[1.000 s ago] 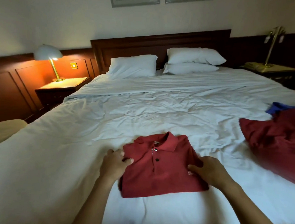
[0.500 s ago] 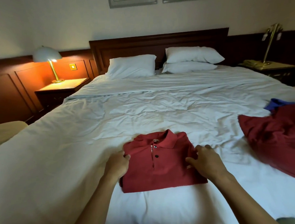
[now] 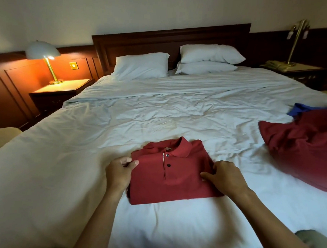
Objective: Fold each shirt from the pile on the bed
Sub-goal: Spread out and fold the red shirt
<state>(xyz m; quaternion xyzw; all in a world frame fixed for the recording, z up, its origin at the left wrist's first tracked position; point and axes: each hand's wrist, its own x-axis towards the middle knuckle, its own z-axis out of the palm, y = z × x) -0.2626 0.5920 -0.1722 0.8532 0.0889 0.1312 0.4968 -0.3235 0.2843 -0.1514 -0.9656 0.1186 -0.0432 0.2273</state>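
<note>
A dark red polo shirt [image 3: 172, 172], folded into a rectangle with collar and buttons up, lies on the white bed sheet [image 3: 177, 119] in front of me. My left hand [image 3: 120, 172] grips its left edge, thumb on top and fingers curled under. My right hand [image 3: 227, 177] holds its right edge with the fingers wrapped around the fold. At the right edge of the bed lies a loose pile: an unfolded dark red shirt [image 3: 306, 147] with a blue garment [image 3: 300, 108] showing behind it.
White pillows [image 3: 208, 58] lean on the dark wooden headboard [image 3: 172, 39]. A lit lamp [image 3: 43, 54] stands on the left nightstand [image 3: 62, 90]. A brass lamp [image 3: 296, 41] and a telephone sit on the right nightstand. A beige seat [image 3: 2, 136] is at the far left.
Both hands have shifted along the folded shirt's side edges and now grip them; the shirt stays in about the same place. The camera has tilted slightly down.
</note>
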